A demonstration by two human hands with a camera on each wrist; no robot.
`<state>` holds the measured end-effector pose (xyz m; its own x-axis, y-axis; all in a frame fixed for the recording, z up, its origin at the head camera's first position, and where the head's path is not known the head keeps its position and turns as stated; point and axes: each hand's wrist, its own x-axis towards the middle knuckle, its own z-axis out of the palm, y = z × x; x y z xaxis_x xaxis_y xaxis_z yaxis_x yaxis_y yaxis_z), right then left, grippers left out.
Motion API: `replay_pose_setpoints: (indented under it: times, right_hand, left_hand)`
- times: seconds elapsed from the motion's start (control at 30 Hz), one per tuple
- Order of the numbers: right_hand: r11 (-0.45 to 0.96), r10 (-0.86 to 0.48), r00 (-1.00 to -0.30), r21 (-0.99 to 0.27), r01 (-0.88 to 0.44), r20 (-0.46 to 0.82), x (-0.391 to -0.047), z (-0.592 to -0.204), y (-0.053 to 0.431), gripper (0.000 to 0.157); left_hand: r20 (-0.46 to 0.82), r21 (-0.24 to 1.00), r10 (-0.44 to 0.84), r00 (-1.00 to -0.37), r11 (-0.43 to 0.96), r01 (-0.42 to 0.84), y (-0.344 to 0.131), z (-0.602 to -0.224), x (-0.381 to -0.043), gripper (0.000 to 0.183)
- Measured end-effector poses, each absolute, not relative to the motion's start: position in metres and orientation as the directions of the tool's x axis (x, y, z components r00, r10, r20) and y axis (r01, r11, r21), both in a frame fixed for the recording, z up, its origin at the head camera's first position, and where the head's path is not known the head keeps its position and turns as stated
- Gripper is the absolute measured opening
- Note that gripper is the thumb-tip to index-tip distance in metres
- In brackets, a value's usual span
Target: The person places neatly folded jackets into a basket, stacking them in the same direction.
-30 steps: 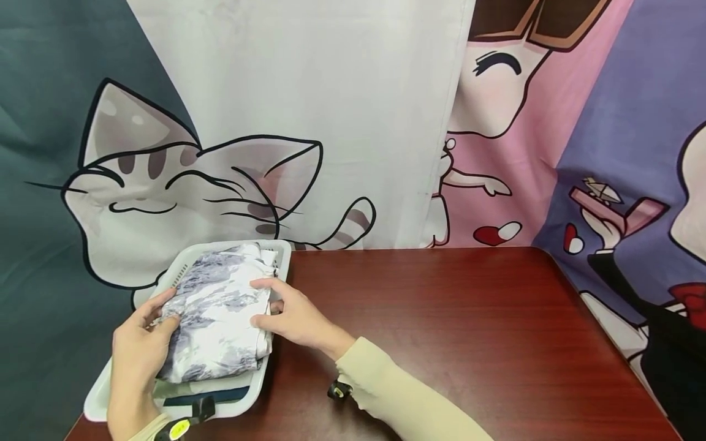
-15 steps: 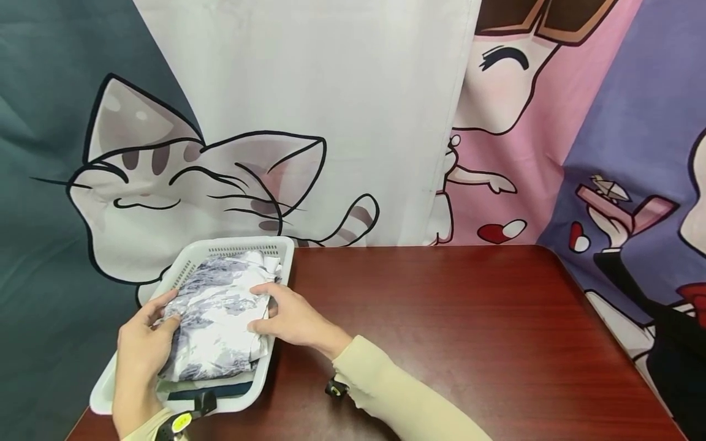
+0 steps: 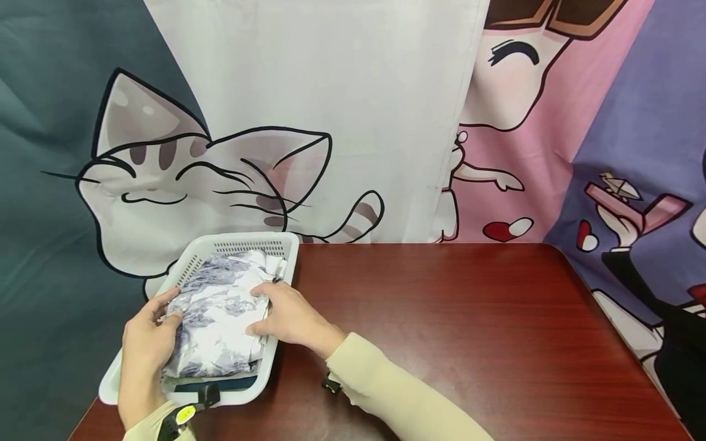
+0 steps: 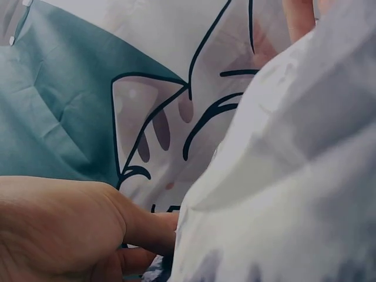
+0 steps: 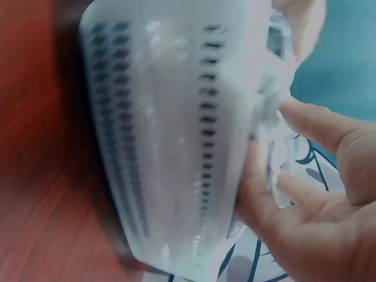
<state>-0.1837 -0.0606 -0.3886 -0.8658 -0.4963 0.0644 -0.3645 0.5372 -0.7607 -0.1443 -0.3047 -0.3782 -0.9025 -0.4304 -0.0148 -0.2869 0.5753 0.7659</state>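
A folded white garment with a blue-grey pattern (image 3: 212,324) lies in a white plastic basket (image 3: 294,260) with slotted walls. Along its left edge, my left hand (image 3: 144,343) grips it, thumb on top. Opposite, my right hand (image 3: 292,315) holds the right edge between thumb and fingers, beside the basket's rim. Under the garment, a dark teal folded cloth (image 3: 220,384) shows at the near end. In the left wrist view the garment (image 4: 270,205) fills the right side, hiding some fingertips. The right wrist view has the basket's side (image 5: 170,135) blurred, with fingers reaching over its rim.
The basket stands at the left end of a reddish-brown table (image 3: 441,324), close to a hanging curtain (image 3: 358,92) with cartoon figures. Each wrist bears a small black device, the left one (image 3: 184,416) with a yellow label.
The garment has come down and toward me in the basket, uncovering the slotted far wall. Both hands keep their hold. The whole head view has shifted slightly.
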Motion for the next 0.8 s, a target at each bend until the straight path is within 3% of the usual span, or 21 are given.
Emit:
replay_pose_setpoints:
  times: [0.2, 0.33, 0.6, 0.8]
  right_hand:
    - [0.596, -0.494, -0.868, -0.708, -0.379, 0.048, -0.182, -0.386, -0.062, 0.06]
    - [0.605, -0.508, -0.86, -0.696, -0.387, 0.037, -0.178, -0.386, -0.065, 0.06]
    - [0.492, -0.505, -0.863, -0.811, -0.318, 0.032, -0.171, -0.385, -0.053, 0.059]
    - [0.425, -0.508, -0.857, -0.84, -0.337, 0.087, -0.168, -0.385, -0.032, 0.059]
  left_hand:
    - [0.0, 0.761, -0.455, -0.89, 0.578, -0.296, -0.303, -0.379, -0.145, 0.053]
    - [-0.083, 0.718, -0.417, -0.905, 0.605, -0.344, -0.309, -0.38, -0.144, 0.057]
    - [-0.19, 0.597, -0.302, -0.934, 0.72, -0.354, -0.31, -0.375, -0.147, 0.073]
    - [-0.122, 0.575, -0.323, -0.938, 0.747, -0.332, -0.293, -0.366, -0.148, 0.074]
